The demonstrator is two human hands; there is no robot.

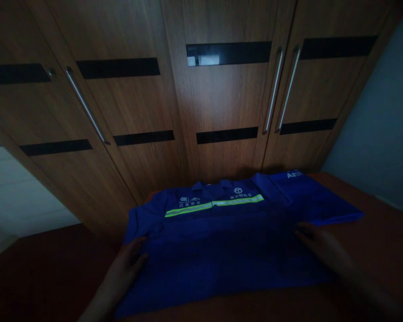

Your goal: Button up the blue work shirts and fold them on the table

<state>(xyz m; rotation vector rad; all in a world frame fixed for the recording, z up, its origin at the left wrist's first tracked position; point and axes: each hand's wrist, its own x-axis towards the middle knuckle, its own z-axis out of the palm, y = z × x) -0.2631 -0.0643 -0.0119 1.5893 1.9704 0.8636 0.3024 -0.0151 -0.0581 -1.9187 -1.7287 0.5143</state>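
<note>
A dark blue short-sleeved work shirt lies spread flat, its collar at the far side. Across its chest runs a yellow-green and silver reflective strip, with white lettering and emblems above. At the shirt's left edge, below the sleeve, my left hand rests with thumb and fingers apart. My right hand is at the opposite side edge, fingertips on or just over the cloth, with a small gap between thumb and forefinger. Dim light hides the exact contact.
Beside the shirt's right sleeve lies a flat blue item with pale lettering. Both are on a reddish-brown surface. A wooden wardrobe with metal handles stands directly behind. A pale wall is at the right.
</note>
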